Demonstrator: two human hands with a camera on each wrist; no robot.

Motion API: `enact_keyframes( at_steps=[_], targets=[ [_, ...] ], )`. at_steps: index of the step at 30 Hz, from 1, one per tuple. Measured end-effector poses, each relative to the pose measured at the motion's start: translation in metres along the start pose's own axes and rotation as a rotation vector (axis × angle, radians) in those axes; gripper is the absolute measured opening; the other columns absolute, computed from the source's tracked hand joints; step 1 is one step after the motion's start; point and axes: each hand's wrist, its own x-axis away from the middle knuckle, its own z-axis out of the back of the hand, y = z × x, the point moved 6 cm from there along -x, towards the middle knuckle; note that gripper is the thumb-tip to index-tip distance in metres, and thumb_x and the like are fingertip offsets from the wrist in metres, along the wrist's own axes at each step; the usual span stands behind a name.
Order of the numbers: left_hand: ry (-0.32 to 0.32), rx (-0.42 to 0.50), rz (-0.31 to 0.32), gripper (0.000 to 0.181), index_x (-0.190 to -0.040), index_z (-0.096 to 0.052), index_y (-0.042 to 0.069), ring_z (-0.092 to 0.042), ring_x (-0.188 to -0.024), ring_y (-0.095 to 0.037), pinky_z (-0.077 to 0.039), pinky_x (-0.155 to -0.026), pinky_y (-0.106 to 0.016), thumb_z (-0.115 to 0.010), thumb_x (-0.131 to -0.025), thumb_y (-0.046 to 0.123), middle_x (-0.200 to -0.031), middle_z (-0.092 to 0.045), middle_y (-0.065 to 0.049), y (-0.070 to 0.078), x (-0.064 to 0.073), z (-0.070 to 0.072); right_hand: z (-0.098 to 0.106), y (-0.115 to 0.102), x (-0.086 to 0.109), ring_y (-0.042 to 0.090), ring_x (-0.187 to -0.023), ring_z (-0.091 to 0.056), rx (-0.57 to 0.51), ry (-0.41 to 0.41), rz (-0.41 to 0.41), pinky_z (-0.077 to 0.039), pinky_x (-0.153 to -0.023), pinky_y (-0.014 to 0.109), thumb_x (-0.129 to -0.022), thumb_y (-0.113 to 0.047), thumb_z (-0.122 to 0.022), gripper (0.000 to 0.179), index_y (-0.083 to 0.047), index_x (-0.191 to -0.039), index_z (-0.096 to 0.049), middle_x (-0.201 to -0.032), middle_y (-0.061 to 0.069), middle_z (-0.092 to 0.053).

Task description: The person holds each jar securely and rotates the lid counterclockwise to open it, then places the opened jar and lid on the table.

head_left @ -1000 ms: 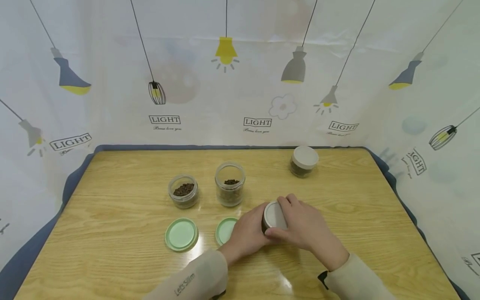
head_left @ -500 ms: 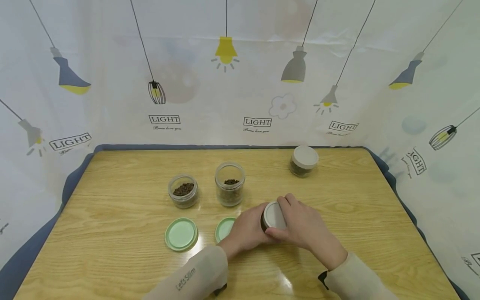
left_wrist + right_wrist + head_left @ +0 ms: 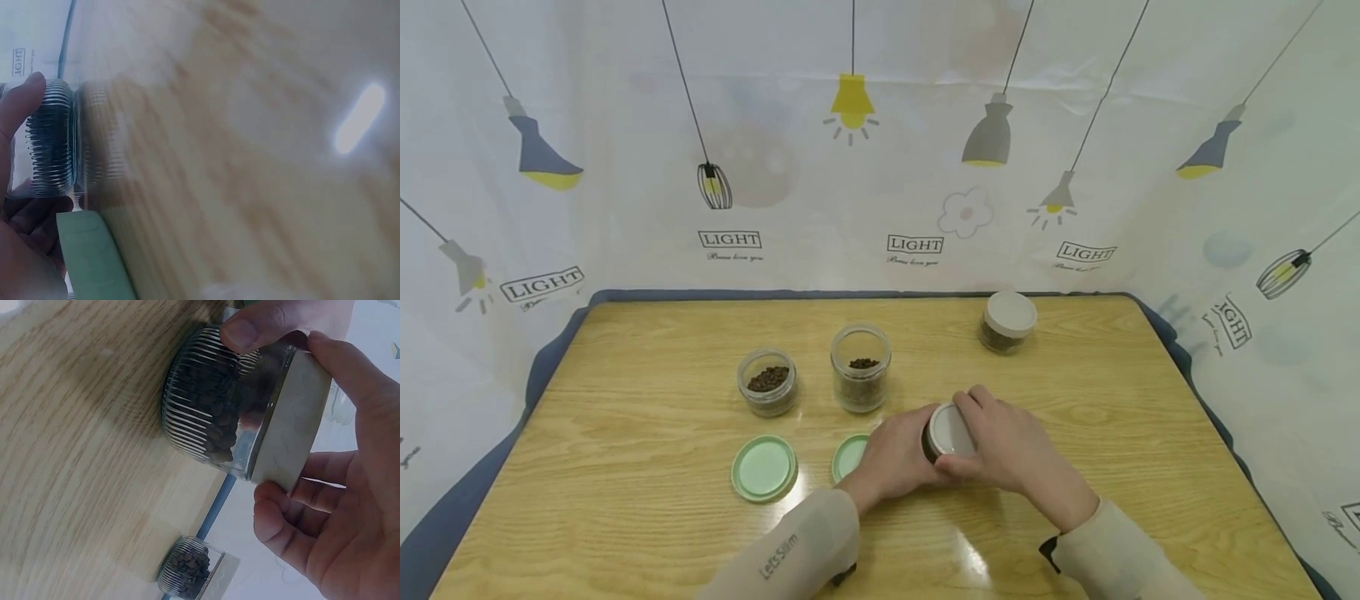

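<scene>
Barely changing: gripping a ribbed jar point(image 3: 219, 419) round its glass with the left hand point(image 3: 895, 454), and pinching its white lid point(image 3: 953, 429) across the rim with the right hand point(image 3: 1009, 446). Held right of the counter's point(image 3: 625, 400) middle, well in front of its back edge. Probably at the lid-turning step, loosening or tightening impossible to tell; apparently no progress gained. Compared with half a second ago, nearly identical: still with the lid seated, and with open jars point(image 3: 861, 392) and green lids point(image 3: 763, 469) unmoved, nearer the left edge.
</scene>
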Motion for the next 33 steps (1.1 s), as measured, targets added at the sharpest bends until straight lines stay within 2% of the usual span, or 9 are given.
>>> enact_keyframes(
  at_steps=[7, 16, 22, 25, 28, 31, 33],
  targets=[
    [-0.009, -0.020, -0.015, 0.075, -0.132, -0.055, 0.029, -0.061, -0.100, -0.007, -0.052, -0.085, -0.028, -0.082, -0.067, 0.055, -0.114, -0.067, 0.011, -0.001, -0.001, 0.002, 0.001, 0.002, -0.001, 0.020, -0.088, -0.063, -0.015, -0.011, 0.062, -0.054, -0.068, 0.037, -0.072, -0.061, -0.076, 0.079, -0.010, -0.129, -0.056, -0.115, 0.006, -0.059],
    [-0.027, -0.047, -0.013, 0.082, -0.136, -0.052, 0.027, -0.062, -0.105, -0.011, -0.052, -0.086, -0.032, -0.081, -0.066, 0.059, -0.119, -0.067, 0.008, -0.004, 0.000, 0.002, 0.004, 0.000, -0.004, 0.027, -0.109, -0.059, -0.084, -0.114, 0.135, -0.053, -0.083, 0.044, -0.071, -0.049, -0.082, 0.082, -0.014, -0.139, -0.051, -0.129, 0.007, -0.056],
    [-0.045, -0.049, 0.003, 0.087, -0.139, -0.050, 0.024, -0.062, -0.107, -0.013, -0.052, -0.089, -0.035, -0.080, -0.067, 0.062, -0.121, -0.066, 0.005, -0.002, 0.001, 0.001, 0.008, -0.001, -0.002, 0.032, -0.110, -0.056, -0.112, -0.166, 0.161, -0.049, -0.089, 0.047, -0.072, -0.040, -0.084, 0.085, -0.015, -0.144, -0.048, -0.135, 0.010, -0.054],
    [-0.047, -0.048, 0.008, 0.087, -0.139, -0.050, 0.024, -0.062, -0.108, -0.013, -0.052, -0.090, -0.035, -0.080, -0.066, 0.062, -0.122, -0.066, 0.006, -0.001, 0.001, 0.001, 0.009, 0.000, -0.001, 0.035, -0.113, -0.054, -0.113, -0.180, 0.148, -0.048, -0.092, 0.051, -0.072, -0.041, -0.084, 0.086, -0.017, -0.146, -0.046, -0.139, 0.011, -0.052],
    [-0.040, -0.032, 0.003, 0.083, -0.137, -0.052, 0.026, -0.062, -0.107, -0.011, -0.052, -0.090, -0.035, -0.082, -0.066, 0.060, -0.120, -0.066, 0.008, -0.001, 0.000, 0.001, 0.011, 0.002, -0.002, 0.037, -0.120, -0.052, -0.082, -0.151, 0.101, -0.044, -0.097, 0.056, -0.073, -0.051, -0.080, 0.090, -0.018, -0.147, -0.043, -0.142, 0.013, -0.048],
    [-0.038, -0.008, -0.002, 0.079, -0.132, -0.054, 0.030, -0.062, -0.105, -0.009, -0.052, -0.090, -0.034, -0.084, -0.064, 0.059, -0.118, -0.066, 0.012, -0.002, 0.000, 0.001, 0.014, 0.004, -0.004, 0.038, -0.123, -0.052, -0.023, -0.100, 0.039, -0.044, -0.098, 0.058, -0.075, -0.063, -0.072, 0.091, -0.014, -0.146, -0.044, -0.138, 0.015, -0.051],
    [-0.041, 0.008, -0.003, 0.079, -0.131, -0.054, 0.033, -0.061, -0.104, -0.008, -0.052, -0.089, -0.033, -0.084, -0.063, 0.059, -0.117, -0.065, 0.014, -0.003, -0.001, 0.000, 0.015, 0.004, -0.004, 0.036, -0.117, -0.057, 0.025, -0.081, 0.001, -0.047, -0.094, 0.055, -0.077, -0.068, -0.066, 0.088, -0.011, -0.141, -0.048, -0.129, 0.015, -0.057]
  ],
)
